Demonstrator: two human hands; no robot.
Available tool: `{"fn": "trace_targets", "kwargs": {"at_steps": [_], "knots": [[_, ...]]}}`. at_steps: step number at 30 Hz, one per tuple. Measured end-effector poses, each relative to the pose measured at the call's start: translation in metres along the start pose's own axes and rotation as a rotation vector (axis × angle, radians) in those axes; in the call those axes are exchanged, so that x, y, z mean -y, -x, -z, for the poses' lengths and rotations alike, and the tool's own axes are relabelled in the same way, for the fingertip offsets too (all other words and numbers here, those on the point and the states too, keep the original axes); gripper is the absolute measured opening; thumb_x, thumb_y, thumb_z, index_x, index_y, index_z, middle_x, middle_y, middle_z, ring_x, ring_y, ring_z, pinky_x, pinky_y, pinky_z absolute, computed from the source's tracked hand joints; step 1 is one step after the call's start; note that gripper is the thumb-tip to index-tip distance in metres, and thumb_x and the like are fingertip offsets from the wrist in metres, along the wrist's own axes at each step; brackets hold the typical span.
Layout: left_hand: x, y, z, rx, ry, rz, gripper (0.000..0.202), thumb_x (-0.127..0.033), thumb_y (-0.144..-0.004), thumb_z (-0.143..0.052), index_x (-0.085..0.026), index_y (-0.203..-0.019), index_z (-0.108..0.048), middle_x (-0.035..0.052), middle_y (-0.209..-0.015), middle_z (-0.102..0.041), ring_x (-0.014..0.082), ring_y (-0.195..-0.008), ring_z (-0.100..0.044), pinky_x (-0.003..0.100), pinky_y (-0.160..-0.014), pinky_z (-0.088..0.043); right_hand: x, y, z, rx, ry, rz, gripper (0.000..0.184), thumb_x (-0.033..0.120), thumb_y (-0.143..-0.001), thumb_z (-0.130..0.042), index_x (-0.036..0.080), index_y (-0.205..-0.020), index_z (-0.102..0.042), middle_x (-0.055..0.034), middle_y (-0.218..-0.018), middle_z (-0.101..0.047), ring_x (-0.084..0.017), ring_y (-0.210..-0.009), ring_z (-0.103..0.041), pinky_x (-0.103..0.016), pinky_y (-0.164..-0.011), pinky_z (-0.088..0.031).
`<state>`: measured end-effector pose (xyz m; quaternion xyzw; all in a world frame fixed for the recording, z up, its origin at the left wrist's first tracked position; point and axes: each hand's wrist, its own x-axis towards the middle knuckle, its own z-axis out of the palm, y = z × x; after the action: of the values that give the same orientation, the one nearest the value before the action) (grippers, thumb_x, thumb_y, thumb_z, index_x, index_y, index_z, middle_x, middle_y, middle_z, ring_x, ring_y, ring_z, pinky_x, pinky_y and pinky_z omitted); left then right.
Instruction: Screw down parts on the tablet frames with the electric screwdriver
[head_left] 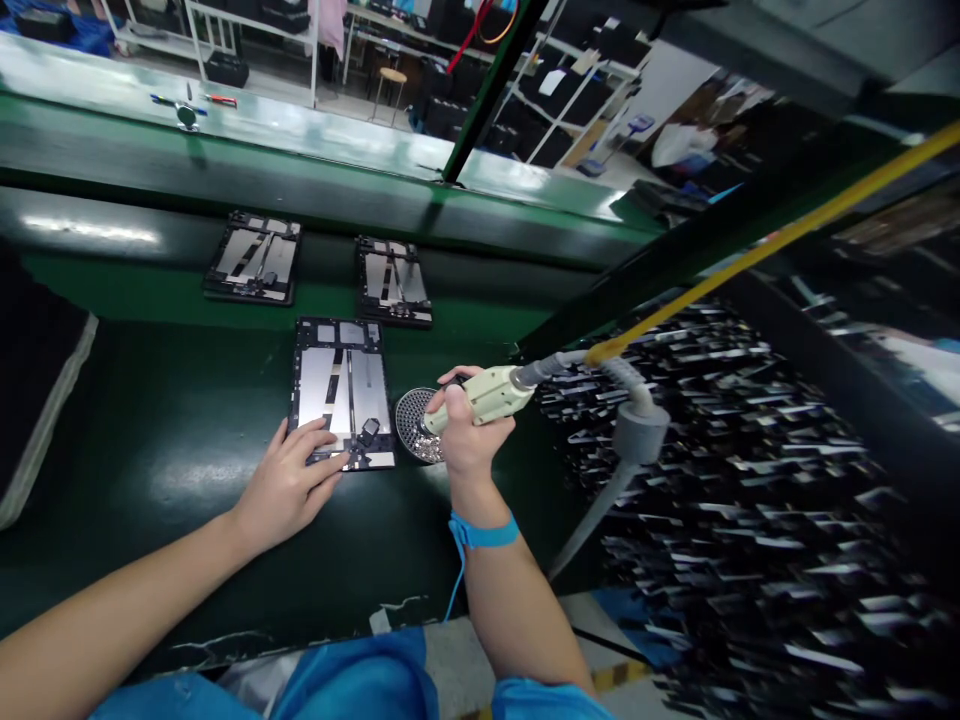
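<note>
Right hand (466, 440) closed around cream electric screwdriver (487, 396), tip down over round screw dish (417, 425). Blue wrist strap (484, 532) on that wrist; grey hose (622, 420) and yellow cable (765, 245) trail from the tool. Left hand (289, 487) flat, fingers spread, pressing the lower edge of the near tablet chassis (341, 385) on green bench (165, 440). Two more chassis (255, 256) (393, 280) lie beyond, apart.

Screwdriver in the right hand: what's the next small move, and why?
Probably swing the screwdriver left from the round screw dish to the open tablet chassis: its tip sits at the dish, and the left hand lies flat on the chassis's near edge, as if steadying it.
</note>
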<state>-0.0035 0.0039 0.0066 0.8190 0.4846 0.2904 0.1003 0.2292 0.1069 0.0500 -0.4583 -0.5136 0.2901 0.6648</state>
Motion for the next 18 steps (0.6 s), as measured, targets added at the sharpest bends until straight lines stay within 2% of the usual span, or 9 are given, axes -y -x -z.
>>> {"fn": "trace_targets", "kwargs": {"at_steps": [11, 18], "knots": [[0.0009, -0.0001, -0.0023, -0.039, -0.005, -0.015, 0.023, -0.021, -0.103, -0.056, -0.025, -0.113, -0.076, 0.0116, -0.125, -0.069, 0.0328, -0.134, -0.058, 0.068, -0.110, -0.044, -0.0014, 0.0017, -0.0017, 0.017, 0.016, -0.005, 0.021, 0.034, -0.085, -0.072, 0.020, -0.098, -0.064, 0.0037, -0.066, -0.064, -0.013, -0.049, -0.060, -0.028, -0.052, -0.052], [0.0000, -0.0008, -0.0048, -0.057, -0.003, -0.008, 0.022, -0.021, -0.103, -0.055, -0.024, -0.110, -0.077, 0.0116, -0.124, -0.070, 0.0327, -0.133, -0.059, 0.068, -0.110, -0.045, 0.0029, 0.0006, -0.0026, 0.000, 0.009, 0.014, 0.018, 0.033, -0.086, -0.072, 0.019, -0.096, -0.065, 0.0017, -0.073, -0.066, -0.012, -0.048, -0.060, -0.028, -0.051, -0.051]]}}
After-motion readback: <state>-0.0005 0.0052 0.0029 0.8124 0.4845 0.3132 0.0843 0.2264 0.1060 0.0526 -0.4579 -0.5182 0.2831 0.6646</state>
